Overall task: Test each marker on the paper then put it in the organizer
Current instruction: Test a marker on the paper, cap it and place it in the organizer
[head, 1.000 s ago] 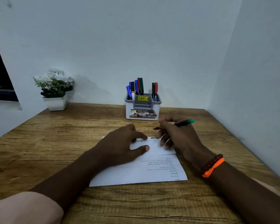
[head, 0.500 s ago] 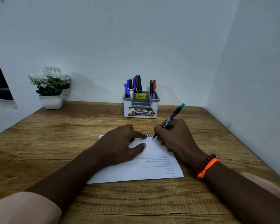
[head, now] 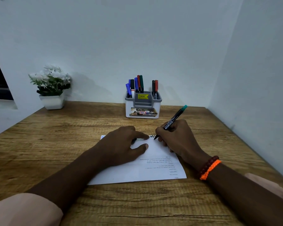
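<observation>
Pinching the marker [head: 173,120] in your right hand [head: 178,137], you have its tip on the far edge of the paper [head: 157,170], beside a dark zigzag. Your left hand [head: 121,144] lies flat on the sheet, fingers relaxed, grasping nothing. Beyond, the organizer [head: 143,106] stands on the tabletop [head: 64,132], markers upright inside.

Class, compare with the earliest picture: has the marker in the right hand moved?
Yes. The marker, earlier lying nearly flat, now stands tilted up, its teal end risen toward the organizer, its tip at the paper.
</observation>
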